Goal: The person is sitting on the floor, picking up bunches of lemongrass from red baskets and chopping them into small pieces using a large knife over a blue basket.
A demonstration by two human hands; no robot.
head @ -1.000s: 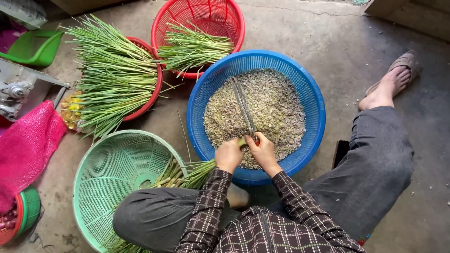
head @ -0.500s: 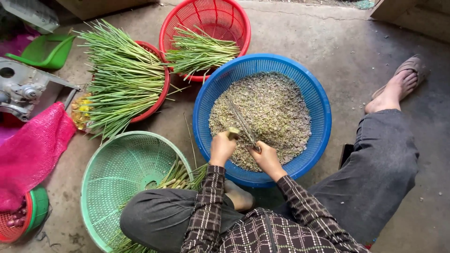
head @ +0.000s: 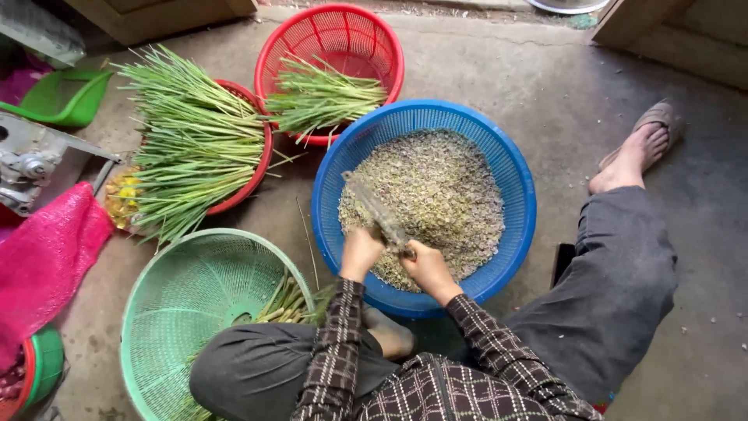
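Two hands meet over the near rim of the blue basket [head: 522, 179]: the left hand [head: 361, 253] pinches a lemongrass stalk [head: 308, 300] while the right hand [head: 425, 267] closes on a blurred knife [head: 374, 206] — so chopped bits [head: 436, 199] fall straight inside.

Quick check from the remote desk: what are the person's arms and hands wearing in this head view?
Both arms wear long sleeves of dark brown cloth with a pale checked pattern, reaching to the wrists. The left hand and right hand are bare: no gloves, and no rings, watch or bands that I can make out. No cables or markings show.
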